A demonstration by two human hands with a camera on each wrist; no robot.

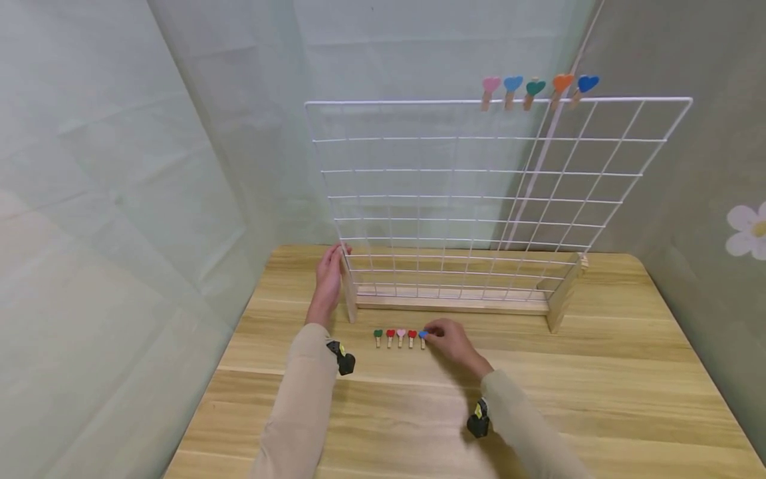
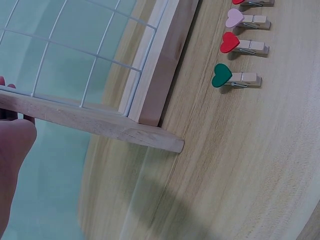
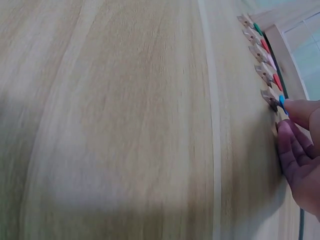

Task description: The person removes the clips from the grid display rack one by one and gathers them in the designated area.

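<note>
The right hand pinches the blue heart clip, fingers curled round it at the right end of a row of five small heart clips lying on the wooden table just in front of the white wire grid. The left hand rests with straight fingers against the left wooden foot of the grid's stand, and five more heart clips sit clipped along the grid's top wire
</note>
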